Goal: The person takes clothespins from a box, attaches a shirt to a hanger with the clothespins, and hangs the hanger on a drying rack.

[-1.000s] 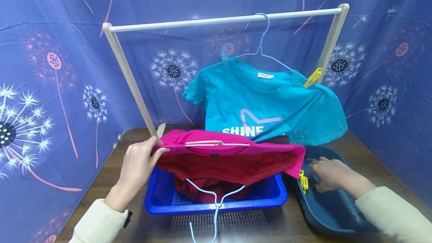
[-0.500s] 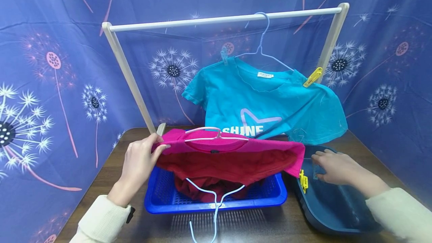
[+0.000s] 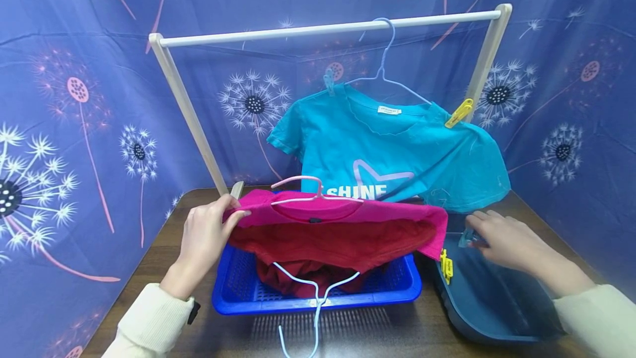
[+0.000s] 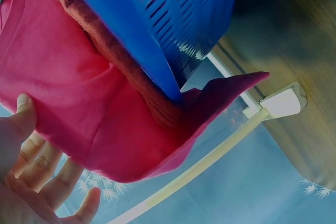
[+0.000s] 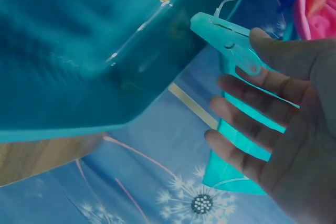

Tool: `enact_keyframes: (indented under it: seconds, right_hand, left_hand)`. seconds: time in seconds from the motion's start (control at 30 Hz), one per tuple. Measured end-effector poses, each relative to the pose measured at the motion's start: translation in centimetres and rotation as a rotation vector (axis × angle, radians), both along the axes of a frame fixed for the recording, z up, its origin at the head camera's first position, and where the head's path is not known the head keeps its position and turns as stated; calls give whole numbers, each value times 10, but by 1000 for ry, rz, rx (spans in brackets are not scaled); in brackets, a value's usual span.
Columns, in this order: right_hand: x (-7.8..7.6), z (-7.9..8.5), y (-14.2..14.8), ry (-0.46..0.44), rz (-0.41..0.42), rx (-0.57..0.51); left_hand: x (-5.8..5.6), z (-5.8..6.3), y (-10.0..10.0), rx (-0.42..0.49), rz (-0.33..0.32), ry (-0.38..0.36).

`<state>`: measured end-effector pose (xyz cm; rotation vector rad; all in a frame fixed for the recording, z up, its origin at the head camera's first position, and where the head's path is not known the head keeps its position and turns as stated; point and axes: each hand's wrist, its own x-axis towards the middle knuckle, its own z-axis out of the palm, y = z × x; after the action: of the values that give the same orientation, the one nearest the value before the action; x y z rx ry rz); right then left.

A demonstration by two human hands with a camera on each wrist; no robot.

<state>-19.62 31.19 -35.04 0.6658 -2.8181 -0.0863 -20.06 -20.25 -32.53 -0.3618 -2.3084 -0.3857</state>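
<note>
My left hand (image 3: 206,242) pinches the left shoulder of a pink shirt (image 3: 392,211), thumb in front and fingers behind. A pink hanger (image 3: 318,198) sits in its neckline, hook standing up. The shirt lies over a blue basket (image 3: 233,309) with red cloth (image 3: 298,283) in it. Between thumb and forefinger, my right hand (image 3: 512,242) holds a translucent teal clothespin (image 5: 226,40) above a dark blue tub (image 3: 502,314). Yellow clothespins (image 3: 446,267) clip to the tub's left rim.
A wooden rack (image 3: 273,35) stands behind, a turquoise T-shirt (image 3: 358,142) hanging from it on a hanger, held by a clear clothespin (image 3: 330,82) and a yellow clothespin (image 3: 459,114). A light blue hanger (image 3: 319,303) reaches over the basket's front edge.
My right hand has risen out of the tub with the clothespin and moved slightly right. The pink hanger's hook has swung upright. My left hand keeps its place on the shirt.
</note>
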Motion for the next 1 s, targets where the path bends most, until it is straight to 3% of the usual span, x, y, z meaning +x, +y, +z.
enact_keyframes:
  seconds: [0.53, 0.73, 1.0]
  right_hand:
    - [7, 30, -8, 258, 0, -94]
    - [6, 42, -13, 367, 38, -132]
    - [6, 59, -32, 444, 84, -175]
  left_hand:
    - [-7, -1, 0, 26, 13, -42]
    - [-8, -1, 0, 28, 19, -47]
    - [-9, -1, 0, 29, 27, -46]
